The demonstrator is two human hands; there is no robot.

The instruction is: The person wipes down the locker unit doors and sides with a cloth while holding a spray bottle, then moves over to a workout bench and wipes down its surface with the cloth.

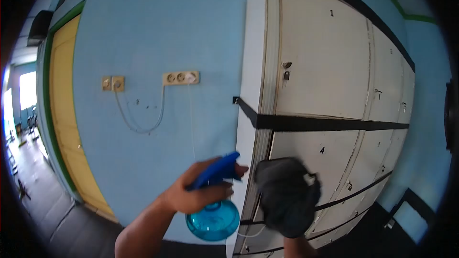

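A spray bottle with a blue trigger head (213, 170) and a clear blue round body (213, 222) is upright in my left hand (193, 193), whose fingers wrap round its neck. Its nozzle points right, toward the locker cabinet's edge. Before the locker door marked 4 (315, 150), a dark cloth (286, 196) covers my right hand. Only the wrist shows below the cloth, so the fingers are hidden, and the cloth's edges are slightly blurred.
White lockers (325, 52) with black bands and small locks fill the right side. On the blue wall hang a socket strip (180, 78) and outlets (113, 84) with cables. A yellow door (69, 110) stands left. A framed panel (410, 220) leans at lower right.
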